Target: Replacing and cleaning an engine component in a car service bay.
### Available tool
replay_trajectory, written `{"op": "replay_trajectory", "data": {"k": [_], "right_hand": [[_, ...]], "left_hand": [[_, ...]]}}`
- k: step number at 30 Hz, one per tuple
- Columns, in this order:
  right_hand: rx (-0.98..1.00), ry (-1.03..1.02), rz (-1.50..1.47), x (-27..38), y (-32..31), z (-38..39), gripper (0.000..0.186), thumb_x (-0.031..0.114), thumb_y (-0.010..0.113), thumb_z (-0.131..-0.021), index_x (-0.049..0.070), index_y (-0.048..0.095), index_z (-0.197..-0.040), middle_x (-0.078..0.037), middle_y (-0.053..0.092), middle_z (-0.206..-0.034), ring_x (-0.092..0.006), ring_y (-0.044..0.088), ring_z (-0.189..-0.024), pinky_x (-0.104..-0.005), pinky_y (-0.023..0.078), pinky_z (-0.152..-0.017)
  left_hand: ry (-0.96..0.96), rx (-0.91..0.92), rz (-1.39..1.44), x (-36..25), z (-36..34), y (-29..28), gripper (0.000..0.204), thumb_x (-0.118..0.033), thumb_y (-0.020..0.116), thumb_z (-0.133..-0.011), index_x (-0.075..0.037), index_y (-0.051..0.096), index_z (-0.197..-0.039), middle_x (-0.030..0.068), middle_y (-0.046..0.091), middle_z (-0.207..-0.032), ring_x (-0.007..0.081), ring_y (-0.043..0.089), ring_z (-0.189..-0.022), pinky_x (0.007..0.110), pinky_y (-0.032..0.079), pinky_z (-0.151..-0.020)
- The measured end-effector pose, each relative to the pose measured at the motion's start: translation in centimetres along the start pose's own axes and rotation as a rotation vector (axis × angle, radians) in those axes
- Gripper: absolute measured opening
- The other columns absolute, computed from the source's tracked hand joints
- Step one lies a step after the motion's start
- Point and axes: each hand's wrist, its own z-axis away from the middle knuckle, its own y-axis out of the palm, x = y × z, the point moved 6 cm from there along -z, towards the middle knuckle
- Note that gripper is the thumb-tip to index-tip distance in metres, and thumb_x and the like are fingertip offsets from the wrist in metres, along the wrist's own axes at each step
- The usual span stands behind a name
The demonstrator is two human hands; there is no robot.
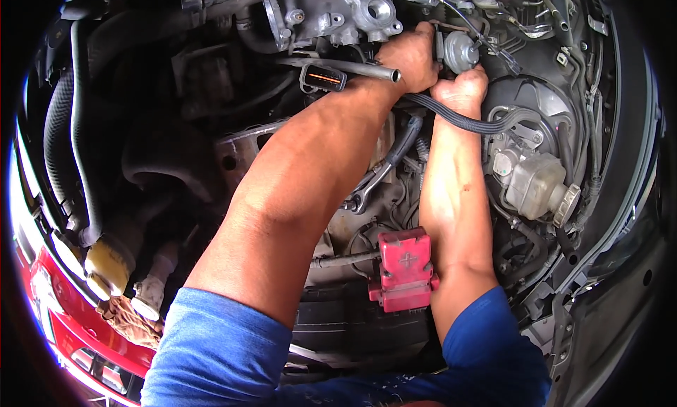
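Observation:
My left hand (412, 58) reaches deep into the engine bay, its fingers curled beside a metal housing; what they hold is hidden. Close to its right, my right hand (462, 90) is bent at the wrist and closed against the underside of a round, silver, disc-shaped part (460, 52). Its fingertips are out of sight. Across my right wrist runs a black braided hose (469, 124). A metal pipe (381, 72) with an open end crosses over my left wrist. Between my forearms lies a long metal tool like a ratchet or wrench (374, 185).
A cast metal housing (331, 19) with a round port is at the far side. The red battery terminal cover (405, 269) sits by my right forearm. To the right is a translucent fluid reservoir (539, 185). A yellowish cap (109, 269) and a cloth (130, 321) are at left.

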Motion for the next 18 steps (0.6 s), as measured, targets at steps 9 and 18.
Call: {"op": "replay_trajectory", "data": {"k": [9,18], "right_hand": [[0.038,0.002,0.008,0.1,-0.2,-0.5,0.049,0.029,0.025,-0.096,0.005,0.059,-0.122,-0.016,0.061,-0.122,-0.0327,0.058,-0.111,-0.0482,0.047,-0.092],[0.043,0.058,-0.041,0.2,-0.4,-1.5,0.054,0.031,0.023,-0.092,0.006,0.061,-0.121,-0.015,0.062,-0.122,-0.034,0.057,-0.113,-0.0517,0.046,-0.095]], "left_hand": [[0.02,-0.021,-0.001,-0.2,0.1,0.0,0.067,-0.025,0.075,-0.074,0.0,0.047,-0.13,0.026,0.065,-0.106,0.0408,0.064,-0.1,0.046,0.051,-0.088],[0.021,-0.022,-0.034,-0.7,-0.1,0.0,0.066,-0.025,0.075,-0.073,0.0,0.048,-0.128,0.0262,0.064,-0.109,0.0412,0.062,-0.104,0.046,0.05,-0.09]]}}
